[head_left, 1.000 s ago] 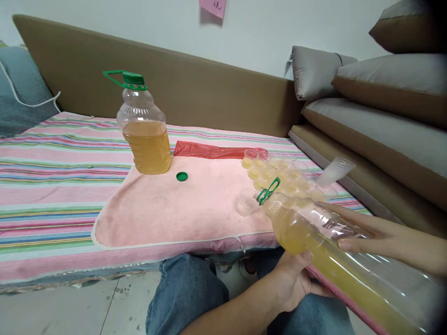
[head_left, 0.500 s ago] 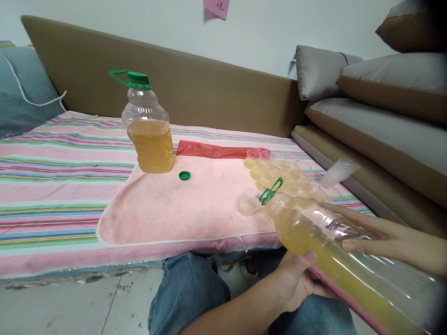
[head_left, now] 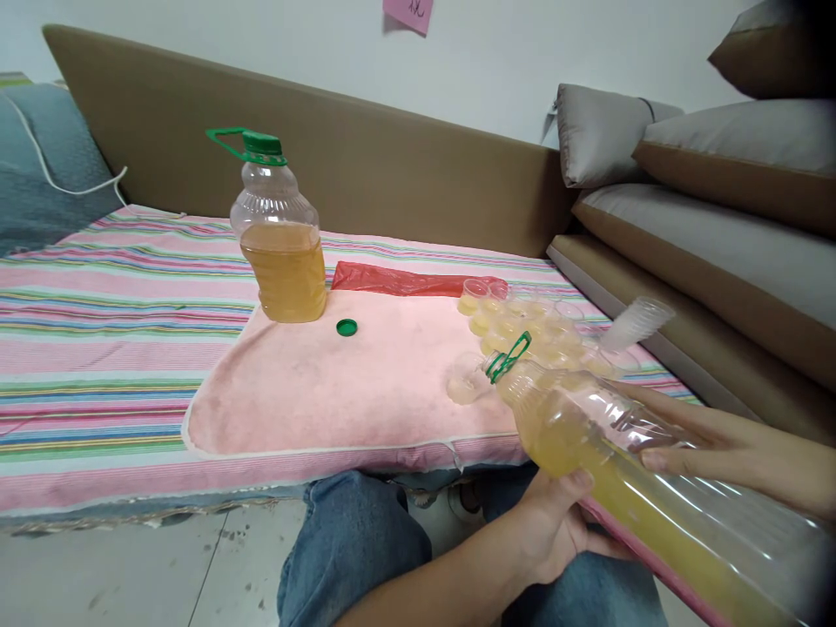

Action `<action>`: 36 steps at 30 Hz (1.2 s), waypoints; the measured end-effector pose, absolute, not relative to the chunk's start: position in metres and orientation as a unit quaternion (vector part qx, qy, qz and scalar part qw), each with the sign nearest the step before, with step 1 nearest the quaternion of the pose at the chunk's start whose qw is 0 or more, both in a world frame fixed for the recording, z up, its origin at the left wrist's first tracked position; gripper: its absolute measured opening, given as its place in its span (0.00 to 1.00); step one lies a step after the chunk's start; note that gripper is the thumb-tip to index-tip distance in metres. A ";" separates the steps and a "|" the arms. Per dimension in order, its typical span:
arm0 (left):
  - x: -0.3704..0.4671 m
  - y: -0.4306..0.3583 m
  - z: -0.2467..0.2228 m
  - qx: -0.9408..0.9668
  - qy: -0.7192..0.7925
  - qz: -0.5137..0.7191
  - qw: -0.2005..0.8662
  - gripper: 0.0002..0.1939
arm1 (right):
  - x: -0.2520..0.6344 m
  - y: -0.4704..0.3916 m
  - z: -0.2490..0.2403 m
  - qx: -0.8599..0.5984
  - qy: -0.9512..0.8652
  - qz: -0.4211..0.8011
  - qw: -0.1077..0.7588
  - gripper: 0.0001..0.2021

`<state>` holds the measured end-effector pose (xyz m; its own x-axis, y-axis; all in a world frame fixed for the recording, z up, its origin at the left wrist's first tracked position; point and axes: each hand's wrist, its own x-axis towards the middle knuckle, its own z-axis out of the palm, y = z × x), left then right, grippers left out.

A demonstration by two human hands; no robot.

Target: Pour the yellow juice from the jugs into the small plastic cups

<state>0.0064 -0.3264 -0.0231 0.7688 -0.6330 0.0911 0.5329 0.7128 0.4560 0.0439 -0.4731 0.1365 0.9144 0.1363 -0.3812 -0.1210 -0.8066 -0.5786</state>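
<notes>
A large clear plastic bottle (head_left: pixel 614 461) of yellow liquid lies tilted across the right side, its uncapped mouth pointing left. My left hand (head_left: pixel 555 527) is closed under its body and supports it from below. Against the upper side, my right hand (head_left: pixel 698 448) grips the bottle farther back. Below and beside the bottle's mouth stands a clear plastic cup (head_left: pixel 461 389); how much liquid is in it is hard to tell. A green ring handle (head_left: pixel 510 359) circles the bottle's neck. Several cups of yellow liquid (head_left: pixel 522 326) stand close together behind the neck.
Another bottle (head_left: pixel 284 270), green-capped and partly full, stands upright at left. Near it, a loose green cap (head_left: pixel 347 327) lies on the pink cloth (head_left: pixel 313 392). A red plastic bag (head_left: pixel 405 280) stretches behind. Stacked cups (head_left: pixel 638 324) lean near the cushions (head_left: pixel 711 226) at right.
The camera view has shifted very slightly. Both hands and the tilted bottle keep nearly the same pose, with the mouth still at the cup.
</notes>
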 end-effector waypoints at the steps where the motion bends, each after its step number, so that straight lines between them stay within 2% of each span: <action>1: 0.006 -0.326 -0.023 0.207 -0.122 -0.318 0.917 0.41 | 0.045 -0.476 0.136 -0.927 -0.004 0.208 0.313 0.45; 6: 0.006 -0.325 -0.020 0.206 -0.110 -0.319 0.919 0.43 | 0.053 -0.489 0.131 -0.918 -0.027 0.250 0.306 0.45; 10: 0.006 -0.324 -0.020 0.204 -0.116 -0.320 0.918 0.45 | 0.053 -0.491 0.128 -0.926 -0.019 0.207 0.314 0.44; 20: 0.006 -0.325 -0.022 0.199 -0.114 -0.319 0.920 0.46 | 0.045 -0.475 0.136 -0.933 -0.006 0.190 0.305 0.44; 25: 0.006 -0.325 -0.020 0.208 -0.108 -0.316 0.919 0.44 | 0.042 -0.468 0.141 -0.932 0.009 0.198 0.305 0.45; 30: 0.007 -0.326 -0.019 0.216 -0.101 -0.327 0.915 0.49 | 0.040 -0.462 0.145 -0.931 0.018 0.195 0.309 0.45; 36: 0.007 -0.325 -0.022 0.210 -0.117 -0.317 0.917 0.43 | 0.039 -0.459 0.146 -0.927 0.015 0.195 0.320 0.45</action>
<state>0.0068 -0.3254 -0.0222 0.7717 -0.6307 0.0817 0.5323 0.7108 0.4598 0.0392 -0.4590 0.1459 0.9232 0.0976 -0.3717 -0.1523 -0.7951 -0.5871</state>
